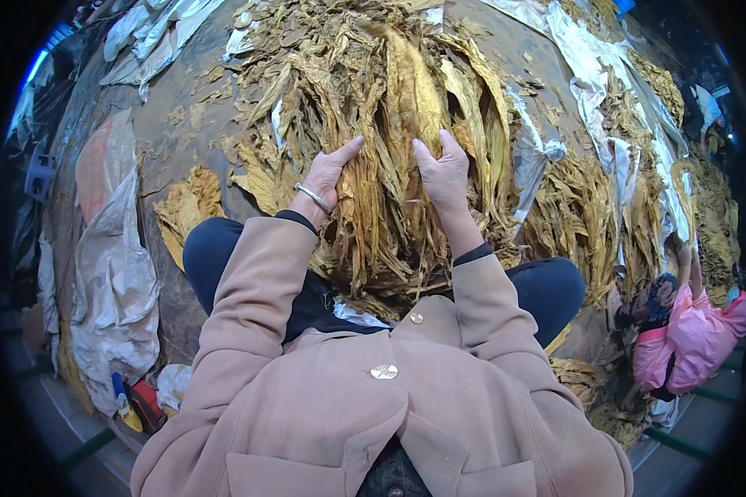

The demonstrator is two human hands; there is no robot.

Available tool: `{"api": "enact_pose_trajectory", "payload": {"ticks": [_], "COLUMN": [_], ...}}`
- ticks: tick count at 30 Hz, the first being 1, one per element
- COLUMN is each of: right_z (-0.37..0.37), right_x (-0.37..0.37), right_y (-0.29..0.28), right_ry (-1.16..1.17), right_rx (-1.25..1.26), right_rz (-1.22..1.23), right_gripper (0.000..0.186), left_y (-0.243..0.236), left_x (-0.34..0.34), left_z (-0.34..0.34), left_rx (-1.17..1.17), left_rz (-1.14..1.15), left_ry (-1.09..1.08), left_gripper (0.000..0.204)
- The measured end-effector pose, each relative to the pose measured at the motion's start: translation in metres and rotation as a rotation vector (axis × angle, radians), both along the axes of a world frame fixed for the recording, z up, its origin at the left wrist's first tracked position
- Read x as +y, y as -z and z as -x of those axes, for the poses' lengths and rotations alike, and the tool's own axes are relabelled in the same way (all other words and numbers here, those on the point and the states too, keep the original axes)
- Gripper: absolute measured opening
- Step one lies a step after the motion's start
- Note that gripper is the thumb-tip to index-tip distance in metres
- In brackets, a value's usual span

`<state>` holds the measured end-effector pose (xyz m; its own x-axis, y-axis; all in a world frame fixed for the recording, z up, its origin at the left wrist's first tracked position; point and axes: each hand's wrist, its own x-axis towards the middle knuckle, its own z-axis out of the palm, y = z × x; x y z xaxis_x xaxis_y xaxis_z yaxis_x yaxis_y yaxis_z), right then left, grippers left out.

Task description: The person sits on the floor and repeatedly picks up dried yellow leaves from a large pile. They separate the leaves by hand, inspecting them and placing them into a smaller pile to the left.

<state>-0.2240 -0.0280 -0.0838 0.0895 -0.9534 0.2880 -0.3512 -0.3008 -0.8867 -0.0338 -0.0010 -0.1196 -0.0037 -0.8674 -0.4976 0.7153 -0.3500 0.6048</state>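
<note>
Two hands on the leaves, left hand (327, 176) and right hand (446, 172), with one bangle (312, 199) at the left wrist! One broad yellow leaf (427, 91) stands out among brown leaves (365, 228) too many to count. It's between the hands, nearer the right; fingers partly hidden, I can't tell whether either grip is clenched.

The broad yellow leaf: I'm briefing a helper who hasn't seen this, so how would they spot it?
In front of the tan jacket lies a heap of dried leaves. Just beyond the right hand, find the broad yellow leaf. It looks wider, flatter and brighter than the narrow, crumpled brown leaves on its left.
</note>
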Motion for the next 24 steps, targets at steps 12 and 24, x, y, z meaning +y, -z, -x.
{"api": "enact_pose_trajectory", "payload": {"ticks": [12,24], "right_z": [-0.018,-0.025], "right_x": [0.01,0.011], "right_y": [0.014,0.023], "right_ry": [-0.377,-0.216], "right_rx": [-0.155,-0.689], "right_rz": [-0.481,-0.716], "right_gripper": [0.031,0.025], "left_y": [-0.009,-0.005], "left_x": [0.005,0.004], "left_z": [0.004,0.002], "left_rx": [-0.144,-0.049], "left_rz": [0.073,0.043], "left_ry": [0.022,0.05], "left_gripper": [0.027,0.021]}}
